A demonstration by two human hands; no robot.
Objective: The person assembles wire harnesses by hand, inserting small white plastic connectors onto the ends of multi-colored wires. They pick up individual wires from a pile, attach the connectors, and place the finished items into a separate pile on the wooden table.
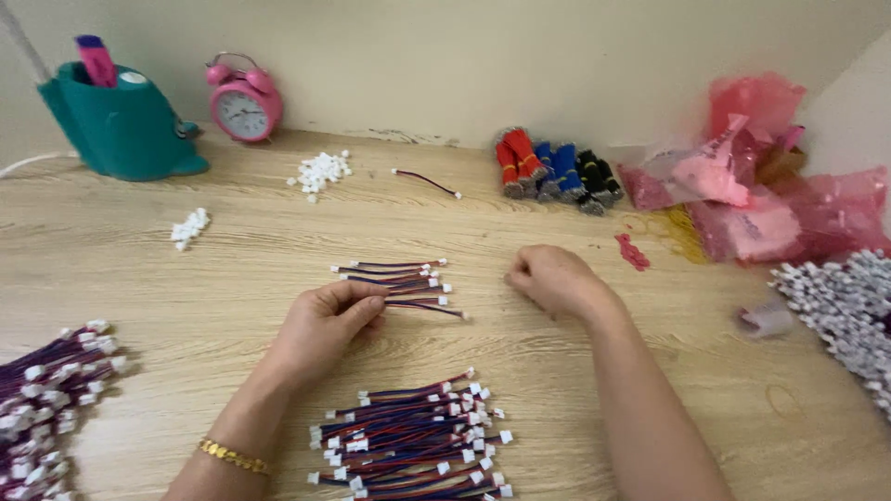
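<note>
The wooden table [148,278] is covered with little wires. The biggest heaps are at the edges: a purple heap of wires [42,408] at the far left and a white-tipped heap [840,306] at the far right. Just in front of the person lies a pile of red and blue wires with white plugs [413,445]. It looks like a lot has been gathered here already.

Pink bags [761,176] and tied wire bundles [557,167] sit at the back, unopened as far as I can see, so much seems left to do.

The left hand [325,325] pinches a small bunch of wires [408,283] at one end, fingers pressed together on them. The bunch lies flat on the table in the middle.

The right hand [552,278] is curled into a loose fist near the bunch. I cannot tell if it holds anything.

Small white plugs [320,172] wait near the pink clock [243,104].
</note>
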